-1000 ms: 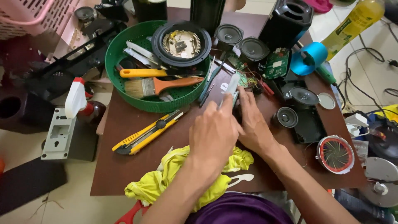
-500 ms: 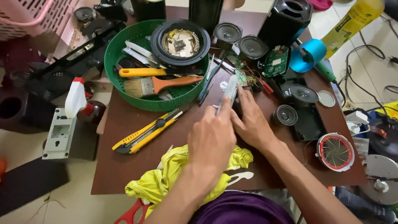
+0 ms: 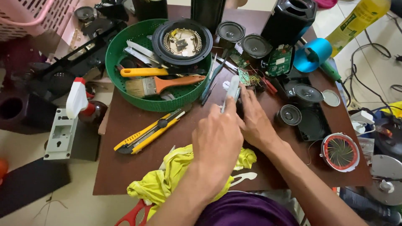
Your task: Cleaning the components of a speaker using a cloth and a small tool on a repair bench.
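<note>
My left hand (image 3: 217, 138) is closed around a slim pale grey tool handle (image 3: 231, 88) that sticks up past its fingers, near the middle of the brown table (image 3: 138, 167). My right hand (image 3: 256, 122) lies right beside it, fingers pressed on a small dark part that the hands mostly hide. Just beyond the fingertips lies a small green circuit board with wires (image 3: 248, 78).
A green basket (image 3: 125, 39) at the back left holds a paintbrush (image 3: 161, 84), a yellow-handled tool and a round speaker. A yellow utility knife (image 3: 146, 132) and yellow cloth (image 3: 176, 173) lie near me. Loose speakers (image 3: 289, 114), a blue tape roll (image 3: 312, 54) and a red-rimmed fan (image 3: 340, 151) crowd the right.
The grey tool handle has come into view between my hands, upright in my left hand. Both hands have stayed over the same spot, with small finger shifts.
</note>
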